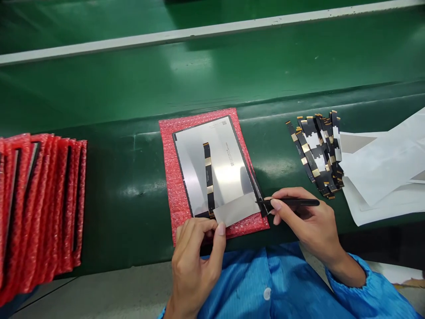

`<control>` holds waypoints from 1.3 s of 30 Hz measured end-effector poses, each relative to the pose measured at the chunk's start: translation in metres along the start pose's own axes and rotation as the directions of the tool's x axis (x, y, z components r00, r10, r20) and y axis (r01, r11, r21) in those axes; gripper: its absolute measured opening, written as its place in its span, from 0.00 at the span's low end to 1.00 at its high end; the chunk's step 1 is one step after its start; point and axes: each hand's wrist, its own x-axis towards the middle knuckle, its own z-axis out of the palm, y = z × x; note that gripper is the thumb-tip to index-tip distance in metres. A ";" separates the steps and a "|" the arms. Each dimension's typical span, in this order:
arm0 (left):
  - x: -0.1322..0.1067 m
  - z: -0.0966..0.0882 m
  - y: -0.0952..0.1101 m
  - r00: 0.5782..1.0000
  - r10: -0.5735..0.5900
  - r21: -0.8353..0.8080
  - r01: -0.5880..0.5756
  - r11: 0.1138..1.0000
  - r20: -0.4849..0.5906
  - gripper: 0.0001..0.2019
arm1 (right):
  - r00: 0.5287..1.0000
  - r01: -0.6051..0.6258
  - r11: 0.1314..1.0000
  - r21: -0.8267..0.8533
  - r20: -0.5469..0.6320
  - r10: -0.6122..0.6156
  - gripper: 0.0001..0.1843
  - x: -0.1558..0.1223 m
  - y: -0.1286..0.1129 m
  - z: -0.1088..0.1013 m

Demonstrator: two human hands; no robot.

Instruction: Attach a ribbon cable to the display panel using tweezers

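Observation:
A silvery display panel [222,164] lies face down on a red bubble-wrap sheet [169,177] on the green surface. A black flex cable [208,177] with gold pads runs down its middle. A grey film strip [237,208] covers the panel's near edge. My left hand [195,252] pinches the strip's near left corner by the cable's lower end. My right hand [303,219] holds black tweezers [288,202], whose tip touches the strip's right end at the panel's corner.
A pile of several black flex cables [317,153] lies to the right, beside loose white sheets [385,173]. A row of red bubble-wrap sleeves [36,208] with panels stands at the left. A green conveyor belt [212,66] with a white rail [199,33] runs behind.

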 end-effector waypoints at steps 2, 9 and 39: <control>0.002 -0.002 0.002 1.000 -0.002 0.008 0.002 1.000 0.018 0.10 | 1.000 -0.007 1.000 0.006 -0.003 0.007 0.01 0.000 0.001 0.000; 0.002 -0.002 0.004 0.999 -0.024 0.014 0.024 1.000 0.030 0.07 | 1.000 -0.016 1.000 -0.004 -0.016 0.016 0.03 0.000 0.000 -0.001; 0.004 -0.003 0.008 0.999 -0.030 0.058 0.028 0.998 0.036 0.11 | 0.999 -0.045 0.999 -0.023 -0.003 0.045 0.04 0.000 -0.002 -0.002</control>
